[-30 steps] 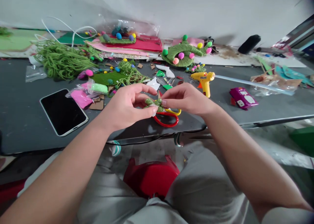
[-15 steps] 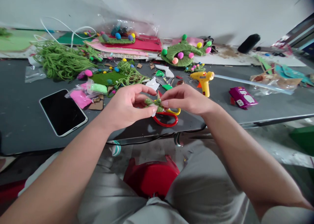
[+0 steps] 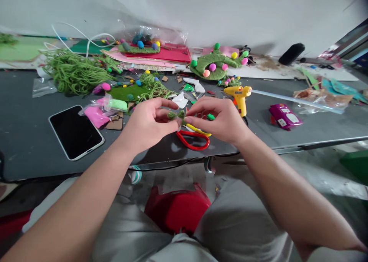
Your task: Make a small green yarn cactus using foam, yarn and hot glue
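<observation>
In the head view, my left hand point(image 3: 151, 120) pinches a small piece wrapped in green yarn point(image 3: 171, 115) between thumb and fingers. My right hand point(image 3: 221, 120) meets it from the other side, thumb and forefinger closed on the piece's right end. Fingertips hide much of its shape. A small bright green lump point(image 3: 211, 117) shows under my right fingers; I cannot tell whether they touch it. Just below the hands lie scissors with red and yellow handles point(image 3: 194, 142), their blades hidden.
Left: phone point(image 3: 76, 131), bagged pink clay point(image 3: 96, 116), green yarn heap point(image 3: 76, 70). Behind: green felt point(image 3: 123, 92), yarn-wrapped wreath with pom-poms point(image 3: 207, 61), paper scraps point(image 3: 180, 100). Right: yellow glue gun point(image 3: 240, 97), purple packet point(image 3: 285, 116). A red stool point(image 3: 178, 208) stands below the table edge.
The yarn-wrapped piece has turned between my fingers and less of it shows. A green lump now appears under my right hand. The view has shifted slightly.
</observation>
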Demonstrator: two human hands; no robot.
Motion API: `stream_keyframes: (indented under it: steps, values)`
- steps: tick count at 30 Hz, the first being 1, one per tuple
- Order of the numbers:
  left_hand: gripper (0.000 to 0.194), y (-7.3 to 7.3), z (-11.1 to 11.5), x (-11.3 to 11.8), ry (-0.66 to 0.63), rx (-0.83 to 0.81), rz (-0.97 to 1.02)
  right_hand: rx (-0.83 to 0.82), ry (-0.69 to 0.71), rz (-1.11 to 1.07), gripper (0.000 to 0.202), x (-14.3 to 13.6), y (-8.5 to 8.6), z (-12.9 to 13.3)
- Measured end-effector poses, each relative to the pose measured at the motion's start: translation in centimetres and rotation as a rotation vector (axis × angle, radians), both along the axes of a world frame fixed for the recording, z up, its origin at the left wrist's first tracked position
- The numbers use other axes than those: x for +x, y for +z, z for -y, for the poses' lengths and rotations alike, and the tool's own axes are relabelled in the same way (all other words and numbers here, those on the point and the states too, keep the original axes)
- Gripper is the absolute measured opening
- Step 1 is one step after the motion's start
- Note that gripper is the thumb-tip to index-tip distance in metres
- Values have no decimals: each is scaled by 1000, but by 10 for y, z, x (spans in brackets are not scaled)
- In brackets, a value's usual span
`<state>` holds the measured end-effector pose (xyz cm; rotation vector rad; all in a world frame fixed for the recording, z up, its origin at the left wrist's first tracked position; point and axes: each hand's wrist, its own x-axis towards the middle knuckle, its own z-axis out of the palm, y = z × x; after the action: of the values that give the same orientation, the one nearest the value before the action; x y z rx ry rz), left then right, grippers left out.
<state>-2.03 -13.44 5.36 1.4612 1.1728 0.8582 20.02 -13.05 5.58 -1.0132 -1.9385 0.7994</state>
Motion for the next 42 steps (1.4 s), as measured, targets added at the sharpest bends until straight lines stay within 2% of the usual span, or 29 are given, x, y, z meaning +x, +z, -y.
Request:
stream_keyframes:
  steps: [4, 13, 20, 29, 32, 37, 42]
  values:
    - [32, -1, 0, -1, 2, 0, -5, 12, -15, 12, 11, -3, -2, -1]
    - [32, -4, -3, -1, 46, 10, -18, 20, 65, 58, 5, -1, -3, -2]
    - [33, -7, -5, 0, 73, 41, -28, 101, 52, 108, 8, 2, -5, -1]
    - [33, -6, -3, -1, 61, 43, -40, 62, -22, 64, 15, -4, -6, 0]
    - [34, -9, -5, -3, 93, 36, -49, 109, -33, 70, 13, -3, -4, 2]
    - [35, -11, -10, -3, 158, -22, 48, 253, 48, 135, 32, -2, -4, 10]
    - [35, -6, -11, -2, 196, -68, 123, 278, 73, 187, 41, -5, -5, 14]
